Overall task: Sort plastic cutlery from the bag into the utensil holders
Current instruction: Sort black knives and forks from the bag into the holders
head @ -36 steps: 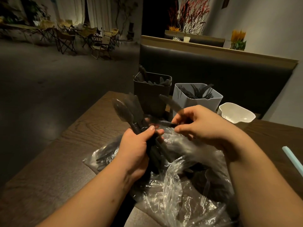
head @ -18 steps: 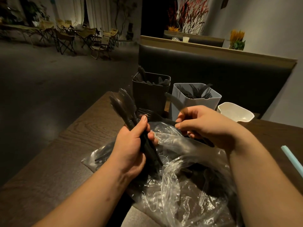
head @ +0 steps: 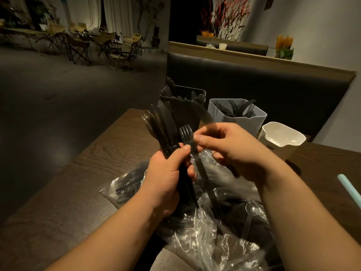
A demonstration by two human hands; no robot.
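**Single fork held upright between both hands, white holder at 1 o'clock**

- Black plastic fork [head: 186, 133]: pinched at the neck by the fingertips of the right hand [head: 230, 151]. Tines up at 12 o'clock, long axis running down toward 5 o'clock over the bag. Left thumb tip just beside the neck, contact unclear.
- Left hand [head: 168, 178]: clenched round a bundle of black plastic knives and spoons [head: 162, 126], heads fanned toward 11 o'clock, just beside the fork.
- Crumpled clear plastic bag [head: 207, 243]: flat on the dark wooden worktop [head: 78, 192] at 6 o'clock under both hands, with more black cutlery inside.
- White square plastic holder [head: 234, 124]: at 1 o'clock from the fork, beyond the right hand, and apparently holding forks already. Judged the likely target, with the right hand the nearer one.
- Dark brown square holder [head: 187, 112]: at 12 o'clock, behind the bundle, with cutlery standing in it.
- Cream spouted holder [head: 277, 151]: at 2 o'clock, beside the white one.
- Change from half a second ago: fork then low and near level at the bag mouth, now lifted and stood on end. Bundle raised with it. Right hand up off the bag.
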